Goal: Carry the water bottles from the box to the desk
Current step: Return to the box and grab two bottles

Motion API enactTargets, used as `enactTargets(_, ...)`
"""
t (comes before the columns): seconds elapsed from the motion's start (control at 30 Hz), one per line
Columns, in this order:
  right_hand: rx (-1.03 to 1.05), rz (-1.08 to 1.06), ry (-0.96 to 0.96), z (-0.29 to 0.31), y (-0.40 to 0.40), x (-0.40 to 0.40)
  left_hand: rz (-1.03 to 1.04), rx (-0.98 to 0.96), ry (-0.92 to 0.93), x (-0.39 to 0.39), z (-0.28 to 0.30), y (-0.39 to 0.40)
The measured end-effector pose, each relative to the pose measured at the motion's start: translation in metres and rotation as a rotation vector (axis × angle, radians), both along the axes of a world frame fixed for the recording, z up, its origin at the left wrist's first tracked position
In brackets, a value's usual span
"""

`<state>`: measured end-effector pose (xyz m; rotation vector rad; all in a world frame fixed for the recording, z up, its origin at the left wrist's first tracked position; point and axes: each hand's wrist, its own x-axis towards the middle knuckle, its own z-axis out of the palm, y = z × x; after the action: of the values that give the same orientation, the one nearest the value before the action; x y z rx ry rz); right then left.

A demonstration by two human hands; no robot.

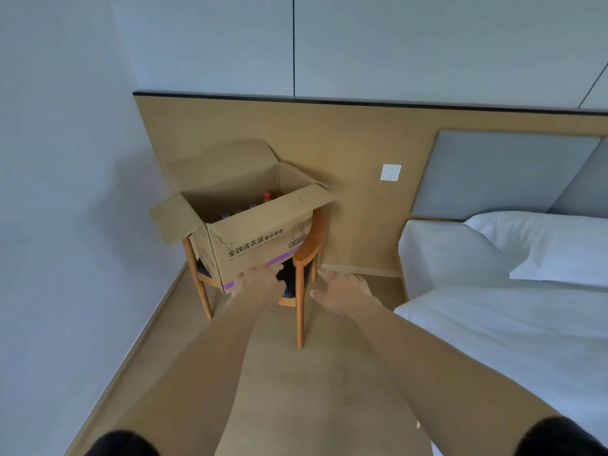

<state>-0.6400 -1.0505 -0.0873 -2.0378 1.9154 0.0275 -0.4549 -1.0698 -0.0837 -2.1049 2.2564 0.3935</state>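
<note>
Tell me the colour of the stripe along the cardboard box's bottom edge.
Purple stripe, clearest in the head view.

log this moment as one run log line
phase: reaching | left hand: open, empty | right hand: open, empty | bottles: in open box on chair

The open brown cardboard box (pixel 253 238) carries the only readable print, on its long front side. Large dark Chinese characters there read 全效洗衣液, followed by smaller characters that are too blurred to make out with certainty. A thin line of small Latin lettering runs beneath them but cannot be read. To the right on the same side stand a bottle outline and a dark barcode-like block, both illegible.
</note>
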Motion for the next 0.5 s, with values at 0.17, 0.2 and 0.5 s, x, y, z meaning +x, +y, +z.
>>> enactTargets(0.17, 0.007, -0.022, -0.012, 0.004, -0.063, -0.008, -0.02, -0.089, 0.022, -0.016, -0.002, -0.072)
enactTargets(0.2, 0.003, -0.028, -0.011, 0.005, -0.076, -0.011, -0.034, -0.114, 0.026, -0.02, -0.004, -0.088)
enactTargets(0.5, -0.061, -0.116, 0.039, 0.025, -0.223, -0.049, -0.04, -0.166, 0.107, -0.046, -0.013, -0.261)
